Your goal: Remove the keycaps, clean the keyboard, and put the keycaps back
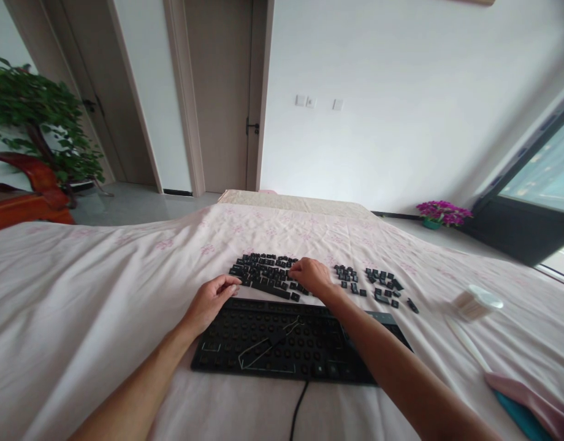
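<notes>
A black keyboard (227,318) lies on the bedspread with its keycaps off and a cable running toward me. Resting across it is a wire keycap puller (276,337) with a black middle. Many loose black keycaps (263,272) are spread behind the keyboard. My left hand (214,297) is at the left end of these keycaps, its fingers pressed together; what they hold, if anything, I cannot make out. Over the middle of the keycaps, my right hand (312,275) has its fingertips pinched at a keycap. A second group of keycaps (381,278) lies to its right.
To the right stand a round clear-lidded container (479,303) and a pale stick-like thing with a pink and teal end (516,392). The pink-flowered bedspread (125,275) is wrinkled. Beyond are doors (222,92), a potted plant (38,116) and purple flowers (442,211).
</notes>
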`<state>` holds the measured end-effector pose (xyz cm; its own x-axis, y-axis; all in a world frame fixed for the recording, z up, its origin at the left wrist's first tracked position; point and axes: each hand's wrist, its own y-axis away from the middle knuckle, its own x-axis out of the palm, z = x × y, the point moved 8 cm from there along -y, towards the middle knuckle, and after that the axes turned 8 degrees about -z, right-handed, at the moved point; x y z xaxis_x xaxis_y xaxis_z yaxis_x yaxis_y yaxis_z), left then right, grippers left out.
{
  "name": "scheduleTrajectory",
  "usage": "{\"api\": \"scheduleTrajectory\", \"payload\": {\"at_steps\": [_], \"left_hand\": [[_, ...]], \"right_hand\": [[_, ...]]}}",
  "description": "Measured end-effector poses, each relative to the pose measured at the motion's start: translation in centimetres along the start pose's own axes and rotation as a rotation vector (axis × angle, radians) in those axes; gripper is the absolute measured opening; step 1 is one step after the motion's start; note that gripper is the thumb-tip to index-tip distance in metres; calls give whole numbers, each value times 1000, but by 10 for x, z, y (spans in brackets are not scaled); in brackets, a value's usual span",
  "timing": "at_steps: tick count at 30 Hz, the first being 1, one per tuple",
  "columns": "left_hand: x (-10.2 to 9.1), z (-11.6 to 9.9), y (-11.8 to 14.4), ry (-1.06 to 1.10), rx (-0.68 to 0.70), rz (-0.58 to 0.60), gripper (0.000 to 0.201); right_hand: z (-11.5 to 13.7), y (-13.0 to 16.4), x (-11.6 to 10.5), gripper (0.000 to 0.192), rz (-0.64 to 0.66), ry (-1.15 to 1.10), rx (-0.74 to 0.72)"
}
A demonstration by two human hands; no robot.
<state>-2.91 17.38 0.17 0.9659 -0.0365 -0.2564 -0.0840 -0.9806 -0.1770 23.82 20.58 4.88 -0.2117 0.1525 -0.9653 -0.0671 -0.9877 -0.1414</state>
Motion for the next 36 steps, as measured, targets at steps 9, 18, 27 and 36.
{"api": "scheduleTrajectory", "payload": {"at_steps": [9,18,27,36], "left_hand": [[0,-5,3,-4,12,-14,34],[1,-18,11,-79,102,-19,31],[5,-28,19,-173,166,52,30],[11,-29,18,-195,181,105,26]], "right_hand": [[13,47,-33,23,-47,-189,-125],[-9,84,-35,21,-94,-62,-134],[-79,68,-67,25,-177,0,117],[-106,56,-50,24,-105,51,130]]}}
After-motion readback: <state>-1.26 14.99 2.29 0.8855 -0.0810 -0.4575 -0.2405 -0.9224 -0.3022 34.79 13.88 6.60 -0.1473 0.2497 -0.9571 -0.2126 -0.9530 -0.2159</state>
